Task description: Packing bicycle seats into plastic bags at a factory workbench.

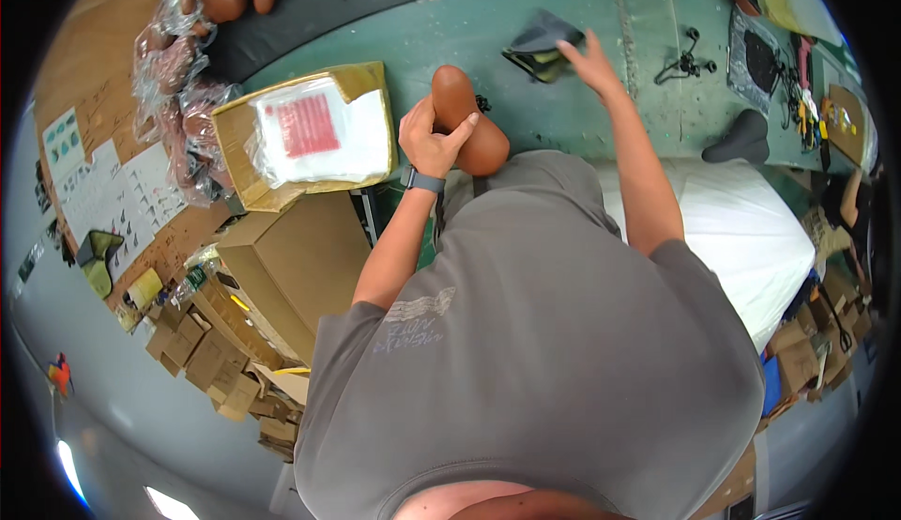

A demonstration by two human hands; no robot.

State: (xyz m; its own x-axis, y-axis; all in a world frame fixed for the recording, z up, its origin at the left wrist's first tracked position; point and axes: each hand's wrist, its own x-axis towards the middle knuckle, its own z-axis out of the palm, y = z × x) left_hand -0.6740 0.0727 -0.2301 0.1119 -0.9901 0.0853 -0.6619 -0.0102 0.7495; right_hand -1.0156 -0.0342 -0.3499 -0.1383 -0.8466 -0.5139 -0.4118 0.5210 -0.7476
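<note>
My left hand (430,141) is closed round a brown bicycle saddle (486,150), which stands at the near edge of the green bench with its narrow nose pointing away from me. The thumb lies across the saddle's top; its underside is mostly hidden. Farther right, my right hand (593,65) is stretched out over the bench with its fingers apart. Beside its fingertips is a dark grey, folded-looking piece (544,37) with a patterned green lower edge, slightly blurred. Whether the fingers touch it I cannot tell.
An open carton (387,135) with a white, plastic-wrapped pack stands left. Plastic-wrapped brown saddles (174,69) lie beyond it. To the right are a black metal part (690,58), a black saddle (741,137) and hand tools (804,98). A white-covered stack (723,229) stands beside me.
</note>
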